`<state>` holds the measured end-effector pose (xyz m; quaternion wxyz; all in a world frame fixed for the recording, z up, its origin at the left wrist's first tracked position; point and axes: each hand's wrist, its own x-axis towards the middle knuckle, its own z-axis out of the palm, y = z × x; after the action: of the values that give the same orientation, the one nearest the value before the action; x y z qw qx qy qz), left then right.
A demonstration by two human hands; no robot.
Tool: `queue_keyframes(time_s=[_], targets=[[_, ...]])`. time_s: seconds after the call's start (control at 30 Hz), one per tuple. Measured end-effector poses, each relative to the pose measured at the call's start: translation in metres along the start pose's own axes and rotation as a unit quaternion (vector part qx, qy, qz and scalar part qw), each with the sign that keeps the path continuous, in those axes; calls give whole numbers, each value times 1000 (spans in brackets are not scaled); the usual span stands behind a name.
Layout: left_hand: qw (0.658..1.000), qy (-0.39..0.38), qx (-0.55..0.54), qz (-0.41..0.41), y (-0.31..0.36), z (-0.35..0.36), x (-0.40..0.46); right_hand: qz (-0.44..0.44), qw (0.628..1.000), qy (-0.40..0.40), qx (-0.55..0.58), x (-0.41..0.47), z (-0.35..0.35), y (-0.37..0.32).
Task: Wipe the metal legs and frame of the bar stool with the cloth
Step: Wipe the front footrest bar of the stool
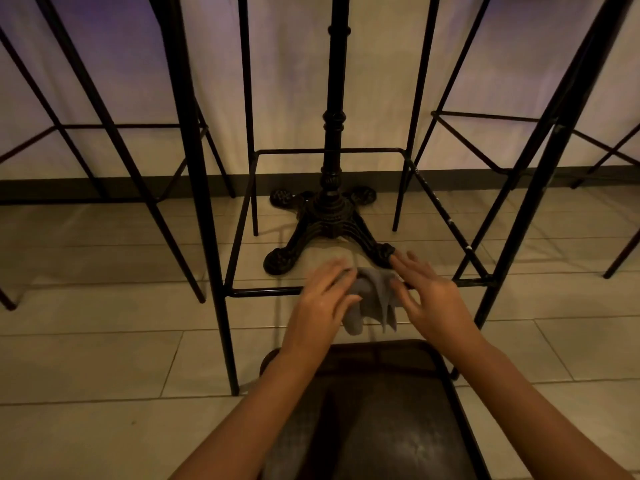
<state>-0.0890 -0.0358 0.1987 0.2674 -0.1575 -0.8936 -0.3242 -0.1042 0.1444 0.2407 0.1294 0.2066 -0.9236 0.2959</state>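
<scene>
The bar stool's black metal frame stands in front of me, its low front rail point(263, 291) running across between the legs. A grey cloth point(379, 292) hangs draped over that rail at its middle. My left hand point(323, 297) holds the cloth's left side against the rail, fingers over the top and thumb in front. My right hand point(431, 294) hovers just right of the cloth with fingers spread, its thumb near the cloth's edge. The front left leg point(221, 306) and front right leg point(509, 258) rise steeply out of view.
An ornate black table pedestal point(329, 216) stands on the tiled floor inside the stool's footprint. More black stool frames stand at the left point(114, 140) and right point(491, 116). A dark padded seat point(381, 410) lies below my arms. A pale wall closes the back.
</scene>
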Motion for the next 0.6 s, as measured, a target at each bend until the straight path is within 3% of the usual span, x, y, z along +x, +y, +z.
queue_keyframes(time_s=[0.1, 0.2, 0.6], targets=[[995, 15, 93, -18, -25, -23, -10, -121, 991, 13, -57, 3, 17, -16], [991, 8, 129, -28, -46, -30, -24, -187, 975, -2, -120, 8, 38, -26], [994, 72, 75, -40, -45, -24, -26, -157, 982, 66, -82, 3, 44, -6]])
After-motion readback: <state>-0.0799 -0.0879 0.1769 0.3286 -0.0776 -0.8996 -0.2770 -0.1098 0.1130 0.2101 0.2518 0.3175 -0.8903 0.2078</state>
